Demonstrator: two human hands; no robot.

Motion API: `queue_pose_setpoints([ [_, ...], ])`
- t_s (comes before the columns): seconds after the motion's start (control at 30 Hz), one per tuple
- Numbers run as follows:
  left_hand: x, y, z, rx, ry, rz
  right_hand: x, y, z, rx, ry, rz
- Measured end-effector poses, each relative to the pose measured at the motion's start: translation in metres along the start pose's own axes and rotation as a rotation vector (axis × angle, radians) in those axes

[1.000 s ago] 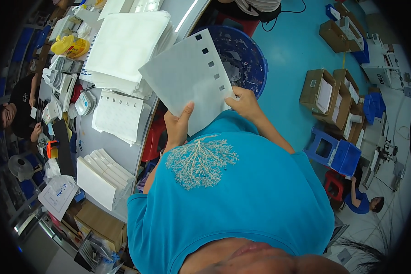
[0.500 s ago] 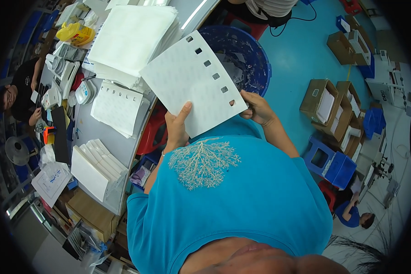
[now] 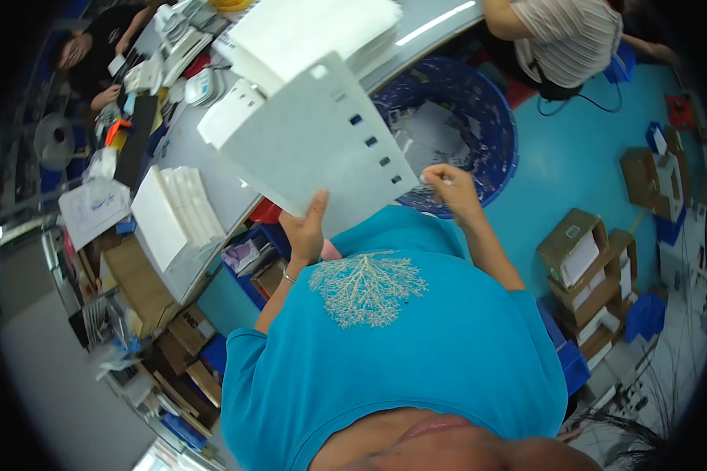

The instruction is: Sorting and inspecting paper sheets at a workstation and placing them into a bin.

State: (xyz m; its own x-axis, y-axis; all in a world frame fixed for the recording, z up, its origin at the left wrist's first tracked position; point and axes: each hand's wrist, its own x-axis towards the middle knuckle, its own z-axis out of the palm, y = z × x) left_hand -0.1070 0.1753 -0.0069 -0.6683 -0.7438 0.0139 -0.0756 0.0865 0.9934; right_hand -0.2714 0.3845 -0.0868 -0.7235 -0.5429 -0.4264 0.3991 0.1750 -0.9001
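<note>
A grey worktable (image 3: 182,149) runs along the left, and everything here is placed from it. On its near end lies a stack of white sheets (image 3: 169,216). Farther along the table sits a tall pile of white sheets (image 3: 306,27). Below the table's edge are blue bins (image 3: 251,263) and brown cartons.

Just off the table's near edge, the left hand (image 3: 305,232) grips the lower edge of a large white perforated sheet (image 3: 314,145), thumb pressed on its face. The sheet is held up, tilted, with a row of small square holes along its right side, overlapping the table from above.

To the right of the table, the right hand (image 3: 448,188) is closed, pinching a small white scrap beside the sheet's lower right corner, over a round blue waste bin (image 3: 495,133) holding paper scraps. Farther right, open cardboard boxes (image 3: 589,259) stand on the teal floor.
</note>
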Motion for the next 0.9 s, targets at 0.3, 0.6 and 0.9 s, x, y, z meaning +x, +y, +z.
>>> queue_pose_setpoints([
  [0.3, 0.109, -0.024, -0.145, -0.247, 0.208, -0.215, 0.058, 0.043, -0.044, -0.972, 0.367, -0.434],
  [0.6, 0.06, -0.034, -0.21, 0.728, 0.396, 0.118, 0.067, 0.051, -0.023, -1.057, 0.475, -0.249],
  [0.9, 0.077, -0.03, -0.382, 1.163, 0.854, -0.031, 0.091, -0.029, 0.268, -0.702, -0.374, -0.667],
])
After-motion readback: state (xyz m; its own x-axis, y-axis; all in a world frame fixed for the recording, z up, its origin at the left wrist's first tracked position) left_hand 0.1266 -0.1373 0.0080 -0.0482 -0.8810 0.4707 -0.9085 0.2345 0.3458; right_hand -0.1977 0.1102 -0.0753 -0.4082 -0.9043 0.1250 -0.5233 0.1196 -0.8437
